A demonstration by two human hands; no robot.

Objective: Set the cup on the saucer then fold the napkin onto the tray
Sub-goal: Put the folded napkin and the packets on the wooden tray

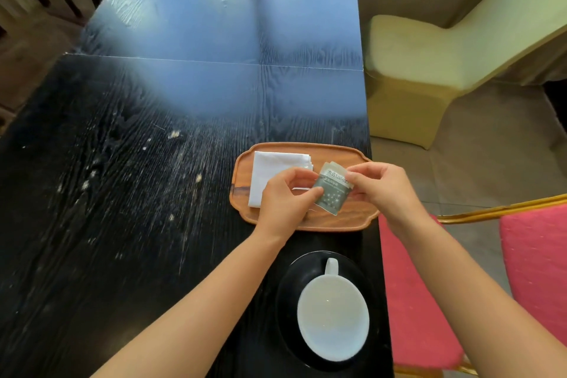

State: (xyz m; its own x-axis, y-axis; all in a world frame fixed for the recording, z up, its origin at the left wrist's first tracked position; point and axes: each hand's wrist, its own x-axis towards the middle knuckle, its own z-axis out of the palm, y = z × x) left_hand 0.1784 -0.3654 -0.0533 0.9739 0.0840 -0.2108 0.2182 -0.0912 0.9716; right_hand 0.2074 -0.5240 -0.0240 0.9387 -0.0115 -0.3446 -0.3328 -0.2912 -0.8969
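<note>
A small sachet [333, 190] is pinched by both the left hand [287, 198] and right hand [382, 186] above the tray [352, 221], so grains may be spilled onto the folded napkin [273, 172] if it is torn.

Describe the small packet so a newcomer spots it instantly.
Start at the wooden tray on the black table's right edge. Above it, both hands pinch a grey-green sachet, the left hand and right hand at opposite edges. Unlike the white napkin beside it, it carries printed text.

Your left hand [283, 196] at 9 o'clock and right hand [383, 187] at 3 o'clock meet, fingers curled, pinching together.
</note>
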